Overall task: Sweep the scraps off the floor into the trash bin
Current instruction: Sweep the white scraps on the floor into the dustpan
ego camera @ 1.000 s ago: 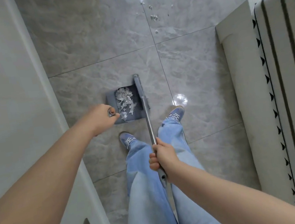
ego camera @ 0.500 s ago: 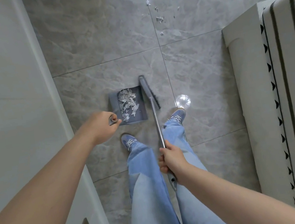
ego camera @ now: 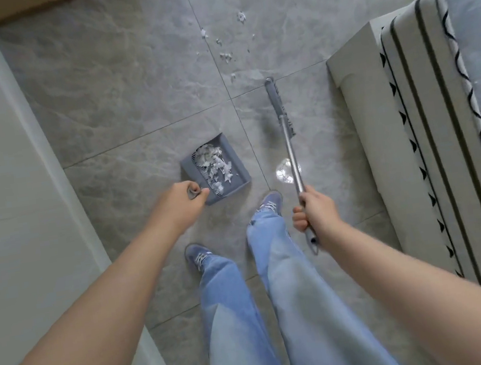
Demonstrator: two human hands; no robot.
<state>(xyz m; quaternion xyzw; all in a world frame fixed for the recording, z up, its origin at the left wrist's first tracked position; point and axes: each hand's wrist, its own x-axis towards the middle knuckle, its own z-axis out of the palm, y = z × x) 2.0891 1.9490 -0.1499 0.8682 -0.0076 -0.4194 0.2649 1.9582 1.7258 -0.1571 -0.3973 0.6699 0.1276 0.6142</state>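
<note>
The left hand is curled tight around the handle end of the gray dustpan. The dustpan sits on the gray tile floor, with a pile of white paper scraps inside it. The right hand grips the silver pole of the broom. The broom head is at about 2 o'clock from the dustpan, well apart from it. More loose scraps lie on the floor at 12 o'clock, just past the broom head. A striped mattress is at 3 o'clock. Two blue shoes and blue jeans show below.
</note>
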